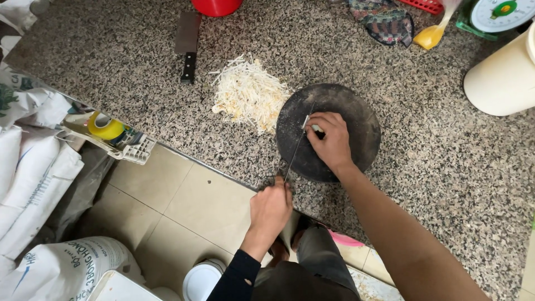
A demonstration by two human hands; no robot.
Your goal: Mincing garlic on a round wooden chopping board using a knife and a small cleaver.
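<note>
Left hand grips knife; right hand pinches white piece on round board. Big shredded pile done, one piece left.

even soft daylight, sharp centre, wide-angle bending at edges

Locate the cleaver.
Head view, upper left: the cleaver lies flat on the granite counter, left of the shred pile, below the red bowl.

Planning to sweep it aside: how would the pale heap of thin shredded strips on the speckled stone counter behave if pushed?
The pale heap of shredded strips looks loose and light, so it would likely scatter rather than slide whole. Stray strips already fringe its edges, suggesting easy spreading.
</note>
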